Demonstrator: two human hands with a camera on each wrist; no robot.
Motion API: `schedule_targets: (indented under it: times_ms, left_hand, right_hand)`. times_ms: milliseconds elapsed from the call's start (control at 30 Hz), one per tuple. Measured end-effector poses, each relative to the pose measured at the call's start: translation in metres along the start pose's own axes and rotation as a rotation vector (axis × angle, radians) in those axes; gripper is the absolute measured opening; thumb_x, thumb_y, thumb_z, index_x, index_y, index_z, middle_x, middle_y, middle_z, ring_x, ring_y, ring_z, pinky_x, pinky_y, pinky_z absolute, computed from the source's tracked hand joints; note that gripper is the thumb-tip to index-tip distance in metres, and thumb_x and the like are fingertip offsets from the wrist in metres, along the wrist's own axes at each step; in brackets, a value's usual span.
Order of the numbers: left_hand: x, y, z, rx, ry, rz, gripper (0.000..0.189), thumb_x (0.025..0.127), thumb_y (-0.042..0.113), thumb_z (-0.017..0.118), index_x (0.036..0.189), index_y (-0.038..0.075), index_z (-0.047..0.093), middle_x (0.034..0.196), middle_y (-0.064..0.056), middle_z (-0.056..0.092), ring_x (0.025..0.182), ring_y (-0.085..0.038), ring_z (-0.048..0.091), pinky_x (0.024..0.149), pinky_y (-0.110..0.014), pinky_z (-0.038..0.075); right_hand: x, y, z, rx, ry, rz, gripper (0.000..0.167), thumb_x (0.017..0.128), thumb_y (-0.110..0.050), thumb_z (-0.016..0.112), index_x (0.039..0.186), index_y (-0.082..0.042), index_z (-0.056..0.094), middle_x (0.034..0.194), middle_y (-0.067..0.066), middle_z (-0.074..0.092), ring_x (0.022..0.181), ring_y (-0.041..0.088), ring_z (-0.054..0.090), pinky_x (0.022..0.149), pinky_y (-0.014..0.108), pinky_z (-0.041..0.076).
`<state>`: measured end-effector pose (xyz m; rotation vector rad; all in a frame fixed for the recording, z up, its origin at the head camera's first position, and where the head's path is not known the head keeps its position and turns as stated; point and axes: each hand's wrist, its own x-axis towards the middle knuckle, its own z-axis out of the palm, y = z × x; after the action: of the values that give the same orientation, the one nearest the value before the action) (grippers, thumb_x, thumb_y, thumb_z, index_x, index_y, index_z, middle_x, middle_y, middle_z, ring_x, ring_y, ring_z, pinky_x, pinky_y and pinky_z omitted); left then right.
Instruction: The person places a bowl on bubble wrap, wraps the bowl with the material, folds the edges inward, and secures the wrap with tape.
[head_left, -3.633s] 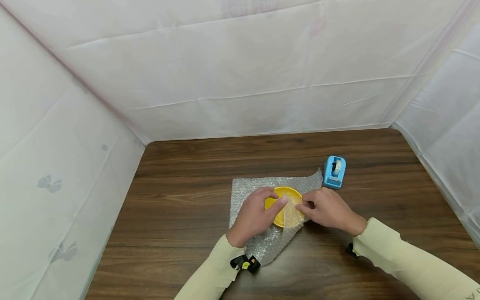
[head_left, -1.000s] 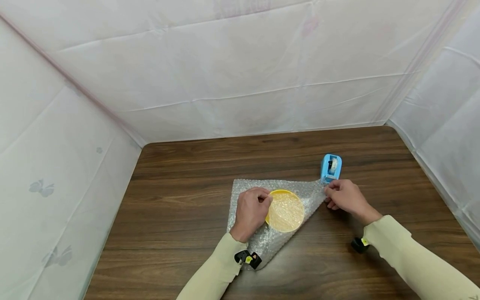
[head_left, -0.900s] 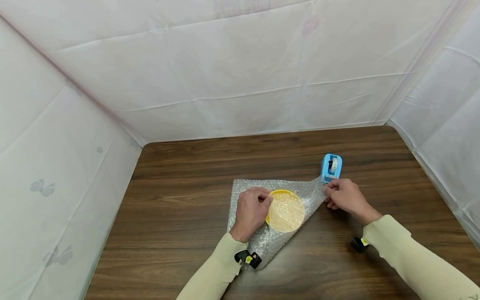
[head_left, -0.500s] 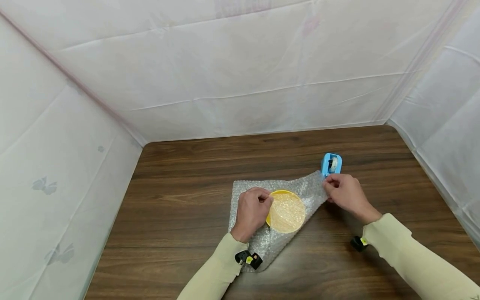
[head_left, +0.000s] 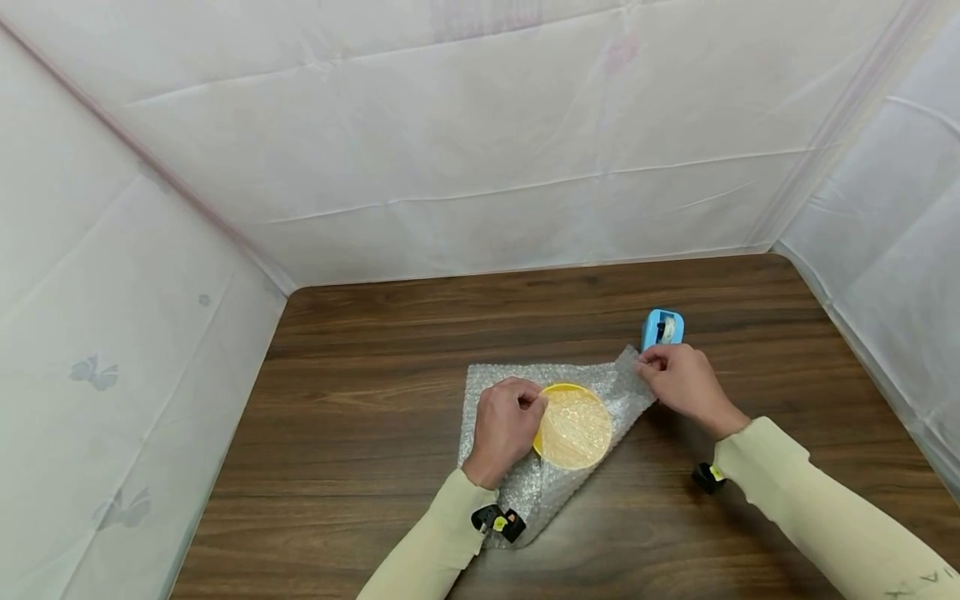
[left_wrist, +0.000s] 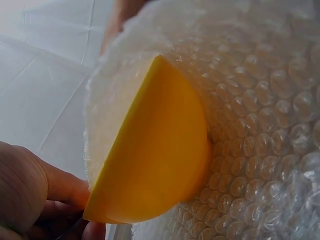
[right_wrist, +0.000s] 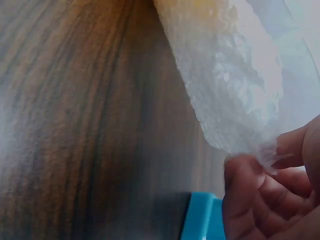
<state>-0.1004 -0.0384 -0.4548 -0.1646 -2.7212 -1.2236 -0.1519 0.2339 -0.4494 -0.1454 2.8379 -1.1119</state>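
Observation:
A yellow bowl (left_wrist: 155,150) sits on a sheet of bubble wrap (head_left: 551,492), and a flap of the sheet is folded over its opening. My left hand (head_left: 504,427) pinches the bowl's left rim together with the edge of that flap. On the other side, my right hand (head_left: 687,385) pinches the sheet's right corner between thumb and fingers. In the right wrist view the bubble wrap (right_wrist: 225,90) narrows into a gathered tip at those fingers. Through the flap, the bowl shows pale yellow.
A light blue tape dispenser (head_left: 662,328) stands just behind my right hand, which partly covers it. The dark wooden table (head_left: 360,417) extends around the sheet. White sheeting (head_left: 465,158) hangs along the back and both sides.
Earlier, the flap came over the bowl and my right hand drew its corner out to the right. Since then that hand has moved slightly up and left with the corner; the left stays put.

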Motion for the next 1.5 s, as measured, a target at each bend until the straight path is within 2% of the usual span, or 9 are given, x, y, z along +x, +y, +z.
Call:
schedule_targets:
  times_ms: [133, 267, 467, 800, 1033, 1133, 1233, 1433, 1500]
  left_hand:
    - [-0.001, -0.001, 0.001, -0.002, -0.001, 0.011, 0.015, 0.09, 0.008, 0.076, 0.076, 0.011, 0.08, 0.093, -0.003, 0.08, 0.083, -0.017, 0.075, 0.071, -0.024, 0.059]
    - [-0.002, -0.001, 0.002, 0.001, 0.012, 0.018, 0.015, 0.089, 0.008, 0.076, 0.075, 0.011, 0.08, 0.092, -0.003, 0.08, 0.082, -0.017, 0.075, 0.07, -0.024, 0.058]
    - [-0.002, -0.001, 0.001, 0.022, 0.027, 0.035, 0.015, 0.088, 0.007, 0.076, 0.074, 0.011, 0.079, 0.09, -0.002, 0.08, 0.08, -0.016, 0.074, 0.068, -0.023, 0.057]
    - [-0.001, 0.001, 0.003, 0.067, 0.078, 0.075, 0.016, 0.084, 0.003, 0.075, 0.071, 0.012, 0.078, 0.087, -0.002, 0.079, 0.08, -0.016, 0.074, 0.068, -0.025, 0.055]
    - [-0.002, 0.002, 0.007, 0.077, 0.093, 0.06, 0.017, 0.083, 0.002, 0.074, 0.069, 0.012, 0.077, 0.085, -0.002, 0.078, 0.078, -0.016, 0.073, 0.067, -0.025, 0.055]
    - [-0.003, 0.002, 0.008, 0.08, 0.094, 0.043, 0.017, 0.084, 0.003, 0.075, 0.07, 0.012, 0.077, 0.084, -0.002, 0.077, 0.076, -0.015, 0.072, 0.066, -0.025, 0.054]
    - [-0.005, 0.003, 0.008, 0.08, 0.098, 0.04, 0.016, 0.083, 0.004, 0.076, 0.069, 0.012, 0.077, 0.083, -0.002, 0.076, 0.075, -0.016, 0.072, 0.065, -0.026, 0.054]
    - [-0.006, 0.005, 0.008, 0.092, 0.113, 0.055, 0.014, 0.082, 0.005, 0.079, 0.07, 0.011, 0.079, 0.081, -0.001, 0.076, 0.075, -0.017, 0.073, 0.066, -0.029, 0.057]
    - [-0.006, 0.005, 0.007, 0.089, 0.115, 0.054, 0.013, 0.082, 0.005, 0.08, 0.07, 0.011, 0.079, 0.082, -0.002, 0.077, 0.074, -0.016, 0.073, 0.067, -0.029, 0.057]
  right_hand:
    - [-0.004, -0.006, 0.0, -0.03, 0.078, -0.035, 0.017, 0.099, -0.016, 0.069, 0.102, -0.002, 0.078, 0.086, 0.011, 0.075, 0.071, 0.016, 0.059, 0.058, 0.027, 0.046]
    - [-0.011, -0.016, 0.001, 0.002, 0.139, -0.074, 0.014, 0.099, -0.015, 0.07, 0.103, -0.004, 0.078, 0.088, 0.012, 0.076, 0.072, 0.017, 0.058, 0.057, 0.025, 0.046]
    - [-0.025, -0.033, 0.008, 0.042, 0.248, -0.172, 0.007, 0.096, -0.01, 0.073, 0.098, -0.007, 0.079, 0.083, 0.008, 0.076, 0.068, 0.008, 0.056, 0.058, 0.021, 0.048]
    - [-0.04, -0.054, 0.018, 0.045, 0.337, -0.24, 0.007, 0.092, -0.004, 0.075, 0.093, -0.008, 0.08, 0.079, 0.005, 0.077, 0.066, 0.001, 0.056, 0.059, 0.018, 0.049]
    - [-0.042, -0.062, 0.033, 0.015, 0.383, -0.285, 0.005, 0.092, -0.006, 0.076, 0.091, -0.008, 0.08, 0.073, 0.002, 0.075, 0.056, -0.001, 0.051, 0.053, 0.016, 0.045]
    - [-0.045, -0.065, 0.044, 0.024, 0.399, -0.313, 0.005, 0.092, -0.007, 0.076, 0.091, -0.007, 0.081, 0.075, 0.002, 0.078, 0.057, -0.002, 0.057, 0.054, 0.012, 0.047]
    - [-0.051, -0.07, 0.057, 0.009, 0.42, -0.339, 0.004, 0.091, -0.007, 0.077, 0.09, -0.007, 0.081, 0.079, 0.004, 0.08, 0.061, 0.001, 0.065, 0.056, 0.017, 0.053]
    - [-0.064, -0.073, 0.079, -0.055, 0.432, -0.393, 0.007, 0.085, -0.006, 0.082, 0.092, -0.008, 0.083, 0.085, 0.007, 0.082, 0.067, 0.014, 0.076, 0.061, 0.036, 0.062]
    - [-0.067, -0.074, 0.085, -0.067, 0.429, -0.422, 0.008, 0.085, -0.005, 0.082, 0.092, -0.008, 0.082, 0.087, 0.006, 0.082, 0.072, 0.016, 0.077, 0.063, 0.037, 0.062]
